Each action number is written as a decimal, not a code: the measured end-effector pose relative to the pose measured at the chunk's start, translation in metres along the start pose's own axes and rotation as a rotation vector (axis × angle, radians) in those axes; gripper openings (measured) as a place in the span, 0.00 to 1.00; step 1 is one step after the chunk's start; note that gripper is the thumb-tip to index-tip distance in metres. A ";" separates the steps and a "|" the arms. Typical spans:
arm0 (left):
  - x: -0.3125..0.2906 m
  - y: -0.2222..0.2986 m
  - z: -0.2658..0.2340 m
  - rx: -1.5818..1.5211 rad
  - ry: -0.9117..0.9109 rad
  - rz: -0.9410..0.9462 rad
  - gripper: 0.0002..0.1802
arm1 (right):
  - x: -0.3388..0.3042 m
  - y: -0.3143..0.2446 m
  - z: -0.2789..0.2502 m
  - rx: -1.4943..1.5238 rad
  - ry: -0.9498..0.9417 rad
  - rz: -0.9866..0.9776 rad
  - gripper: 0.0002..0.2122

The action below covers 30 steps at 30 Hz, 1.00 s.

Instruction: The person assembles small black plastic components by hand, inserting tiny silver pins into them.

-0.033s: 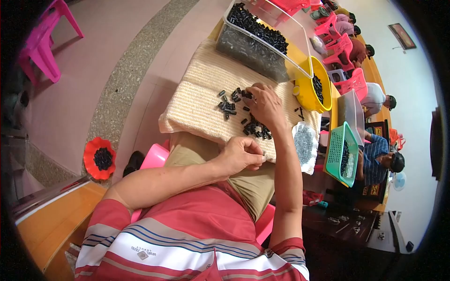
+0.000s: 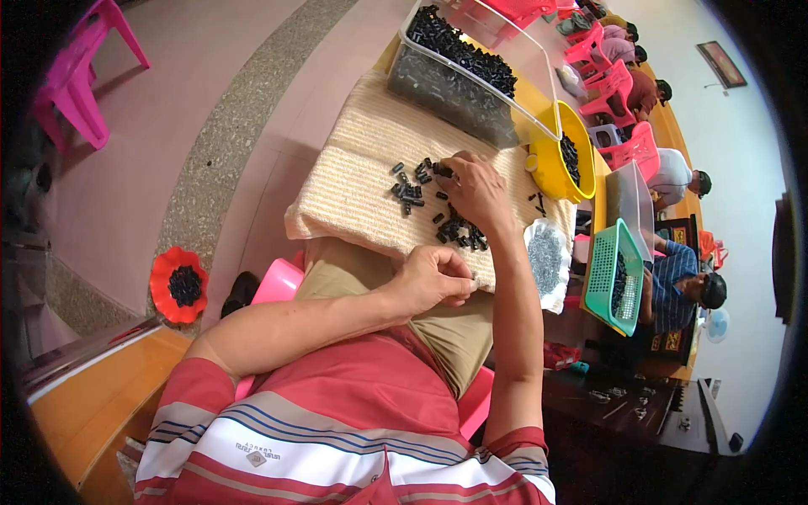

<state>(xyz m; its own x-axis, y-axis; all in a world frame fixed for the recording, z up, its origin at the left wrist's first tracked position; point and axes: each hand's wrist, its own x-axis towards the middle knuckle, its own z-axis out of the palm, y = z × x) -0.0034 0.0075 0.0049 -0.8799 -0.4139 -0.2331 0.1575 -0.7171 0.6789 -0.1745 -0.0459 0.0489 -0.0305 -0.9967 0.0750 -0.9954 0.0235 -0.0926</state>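
Small black tube-shaped pieces (image 2: 408, 192) lie scattered on a cream striped cloth (image 2: 353, 177) over the table before me. My right hand (image 2: 478, 192) reaches over them, its fingertips closed at a black piece (image 2: 440, 170) by the far side of the scatter. A second cluster of black pieces (image 2: 459, 231) lies beneath and beside that wrist. At the cloth's near edge, my left hand (image 2: 433, 278) is pinched, thumb against fingers. Something tiny and pale shows by its fingertips, too small to name. To the right is a white scalloped dish (image 2: 551, 295) of small greyish bits.
A clear plastic bin (image 2: 454, 109) full of black pieces stands at the far side. Right of it are a yellow bowl (image 2: 547, 168) and a green basket (image 2: 602, 278). A red scalloped dish (image 2: 160, 286) sits low at left. Several people sit on pink chairs farther right.
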 end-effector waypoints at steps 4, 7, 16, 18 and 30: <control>0.000 -0.001 0.000 0.012 -0.002 0.012 0.07 | 0.001 0.003 -0.001 0.040 -0.024 0.001 0.12; -0.001 0.002 0.001 0.018 -0.002 0.000 0.07 | 0.001 0.002 -0.003 0.027 -0.066 -0.013 0.10; -0.002 0.004 0.002 -0.024 0.017 -0.018 0.06 | -0.010 0.015 0.004 0.030 0.054 -0.085 0.07; -0.002 0.005 0.003 -0.010 0.027 -0.031 0.06 | -0.014 0.018 0.005 0.134 0.110 -0.052 0.09; 0.001 -0.002 -0.001 0.020 0.022 -0.016 0.07 | -0.033 0.026 -0.016 0.136 0.029 0.025 0.12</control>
<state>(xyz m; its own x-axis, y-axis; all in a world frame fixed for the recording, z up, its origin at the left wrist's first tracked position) -0.0035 0.0075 0.0028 -0.8724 -0.4147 -0.2589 0.1341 -0.7122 0.6890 -0.2004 -0.0110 0.0605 -0.0601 -0.9932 0.0995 -0.9729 0.0360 -0.2284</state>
